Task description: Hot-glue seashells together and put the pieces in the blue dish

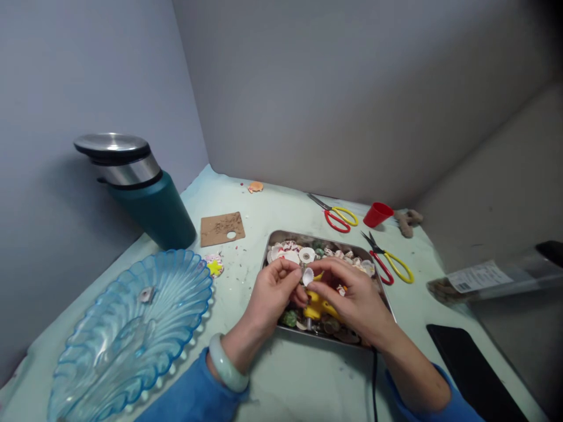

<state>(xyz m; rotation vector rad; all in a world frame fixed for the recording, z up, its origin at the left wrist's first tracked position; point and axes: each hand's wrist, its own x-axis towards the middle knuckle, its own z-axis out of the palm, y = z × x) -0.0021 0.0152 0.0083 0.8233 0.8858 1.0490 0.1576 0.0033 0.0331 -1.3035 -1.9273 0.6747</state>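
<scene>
So the white shell [308, 276] is up in the air over a metal tray [303, 333], pinched between thumb and finger of the right hand [352, 293]. The left hand [272, 293] is right beside it, thumb and index finger narrowed almost together, but I can't tell if they're gripping the shell or anything else.

The tray is packed: pale and speckled shells along the back, some green pieces, and a yellow tool [314, 305] with a metal nozzle lying on the pile under the hands. Part of the contents is hidden by the fingers.

Over on the left of the tabletop [308, 375] there's a big see-through blue dish [185, 287] with a ribbed, scalloped shape. One little pale thing [146, 295] sits in it, too small to make out. Behind the dish stands a teal bottle [162, 205] with its metal lid on, so no idea what's inside.

Behind the tray, to the right, is a small red cup [378, 215]; can't see down into it. Two pairs of scissors [336, 217] with red and yellow handles are near it. Far right, a clear container [477, 276] with a white label shows something brownish at one end.
</scene>
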